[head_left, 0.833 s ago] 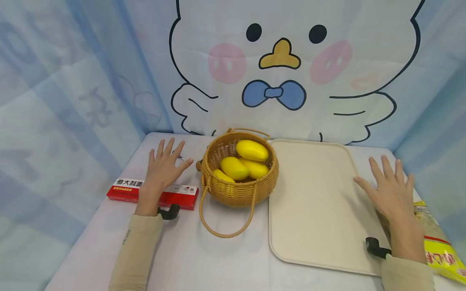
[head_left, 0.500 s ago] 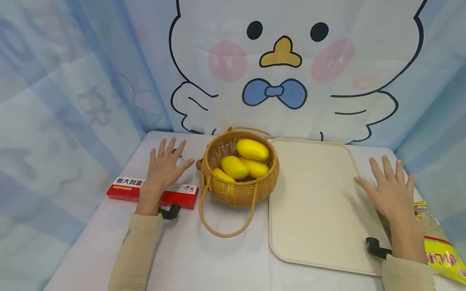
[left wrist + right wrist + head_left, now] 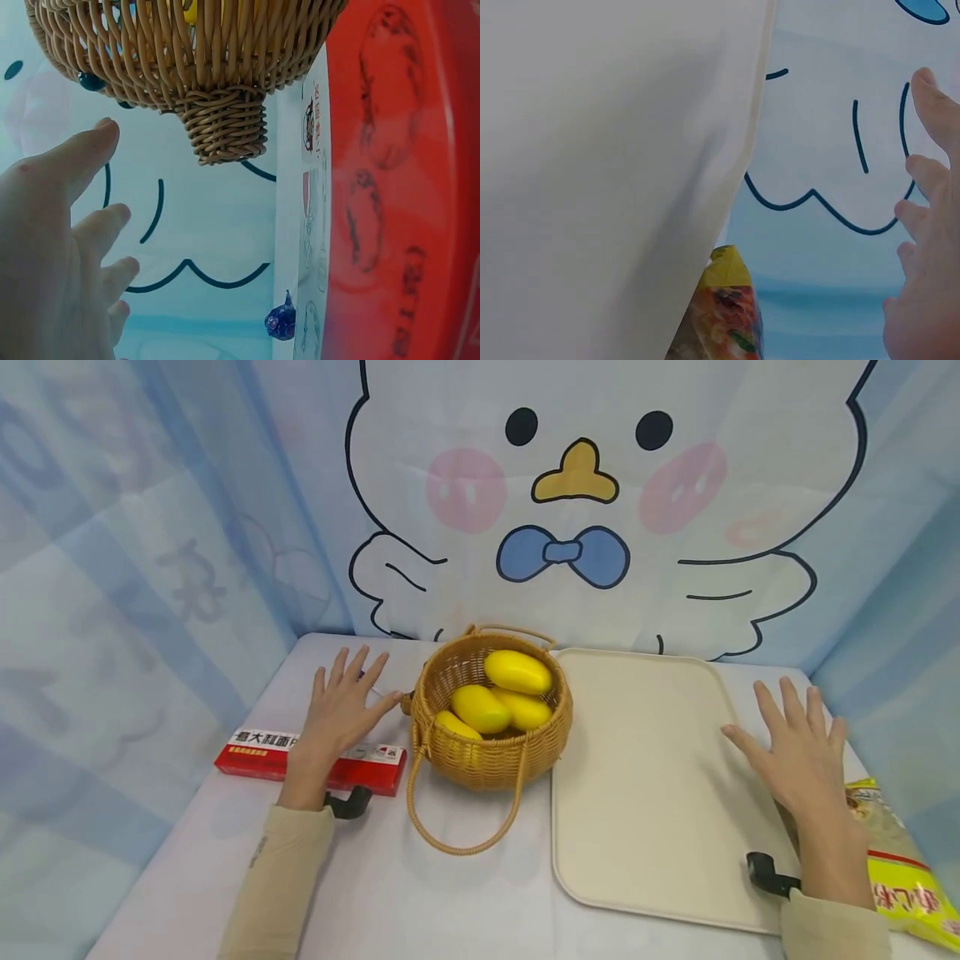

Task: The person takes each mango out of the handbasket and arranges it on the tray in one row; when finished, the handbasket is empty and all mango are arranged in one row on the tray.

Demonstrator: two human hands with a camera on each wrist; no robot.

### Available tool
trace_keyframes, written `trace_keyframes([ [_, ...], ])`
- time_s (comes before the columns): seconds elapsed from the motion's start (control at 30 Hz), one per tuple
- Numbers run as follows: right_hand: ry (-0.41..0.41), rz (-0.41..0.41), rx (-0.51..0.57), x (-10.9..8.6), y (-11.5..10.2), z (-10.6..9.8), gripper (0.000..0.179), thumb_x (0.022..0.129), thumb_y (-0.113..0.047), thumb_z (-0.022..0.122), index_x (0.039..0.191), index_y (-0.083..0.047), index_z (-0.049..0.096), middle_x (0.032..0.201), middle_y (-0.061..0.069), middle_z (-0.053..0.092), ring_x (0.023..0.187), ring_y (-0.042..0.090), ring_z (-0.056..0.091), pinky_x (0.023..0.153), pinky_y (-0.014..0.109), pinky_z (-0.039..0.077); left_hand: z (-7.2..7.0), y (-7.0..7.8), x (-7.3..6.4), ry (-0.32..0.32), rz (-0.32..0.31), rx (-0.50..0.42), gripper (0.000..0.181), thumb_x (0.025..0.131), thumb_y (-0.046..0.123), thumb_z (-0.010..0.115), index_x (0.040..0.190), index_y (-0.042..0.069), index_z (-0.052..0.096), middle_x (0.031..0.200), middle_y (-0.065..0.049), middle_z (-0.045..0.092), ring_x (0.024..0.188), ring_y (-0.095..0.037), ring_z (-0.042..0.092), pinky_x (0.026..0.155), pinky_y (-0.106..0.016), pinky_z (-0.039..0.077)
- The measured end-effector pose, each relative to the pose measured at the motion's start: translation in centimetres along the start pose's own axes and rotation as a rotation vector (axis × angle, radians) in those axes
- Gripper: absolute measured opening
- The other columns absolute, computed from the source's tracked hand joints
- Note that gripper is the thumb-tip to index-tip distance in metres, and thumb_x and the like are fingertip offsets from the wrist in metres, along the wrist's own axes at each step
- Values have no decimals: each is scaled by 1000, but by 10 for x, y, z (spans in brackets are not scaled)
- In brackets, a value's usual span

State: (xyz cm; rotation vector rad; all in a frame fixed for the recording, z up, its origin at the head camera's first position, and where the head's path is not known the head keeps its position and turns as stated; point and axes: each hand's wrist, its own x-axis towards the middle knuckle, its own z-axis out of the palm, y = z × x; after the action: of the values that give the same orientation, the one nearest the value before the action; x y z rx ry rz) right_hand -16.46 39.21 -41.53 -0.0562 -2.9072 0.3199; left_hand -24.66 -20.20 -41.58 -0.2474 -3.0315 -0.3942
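Observation:
My left hand point(image 3: 337, 714) is held with fingers spread above a red and white box point(image 3: 367, 768), its thumb tip near the left side of a wicker basket point(image 3: 480, 764). Several yellow mangoes point(image 3: 517, 672) lie inside that basket, and its rope handle hangs down in front. Over the right edge of a cream tray point(image 3: 645, 793) my right hand point(image 3: 802, 760) hovers, fingers spread, holding nothing. Partly hidden behind the right forearm is a yellow snack-like bag point(image 3: 903, 868). In the left wrist view the basket point(image 3: 225, 60) hangs over the spread fingers, beside the red box point(image 3: 390, 187).
A small dark blue object point(image 3: 282, 319) sits behind the box, mostly hidden by the left hand in the head view. The white table point(image 3: 442, 910) is bounded by printed cloth curtains point(image 3: 585, 602) at the back and both sides.
The left hand has shifted slightly right toward the basket. The right hand has drifted slightly left. The whole head view has shifted a little; basket, tray and box stay in place.

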Motion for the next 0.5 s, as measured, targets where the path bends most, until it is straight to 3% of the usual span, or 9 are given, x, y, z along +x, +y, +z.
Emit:
trace_keyframes([
  [0.23, 64, -43, 25, 2, -20, -2, 88, 95, -62, 47, 161, -20, 8, 168, 15, -3, 154, 40, -13, 117, 69, -13, -3, 4, -6, 7, 23, -3, 82, 94, 72, 35, 160, 29, 15, 169, -8, 8, 156, -36, -2, 120, -67, -2],
  [0.5, 98, -102, 69, 8, -43, -15, 86, 95, -58, 52, 161, -19, 14, 168, 13, -1, 154, 40, -10, 117, 68, -12, -4, 12, -2, 23, 53, -56, 77, 96, 68, 35, 160, 31, 15, 169, -8, 10, 156, -35, -1, 121, -66, -2],
])
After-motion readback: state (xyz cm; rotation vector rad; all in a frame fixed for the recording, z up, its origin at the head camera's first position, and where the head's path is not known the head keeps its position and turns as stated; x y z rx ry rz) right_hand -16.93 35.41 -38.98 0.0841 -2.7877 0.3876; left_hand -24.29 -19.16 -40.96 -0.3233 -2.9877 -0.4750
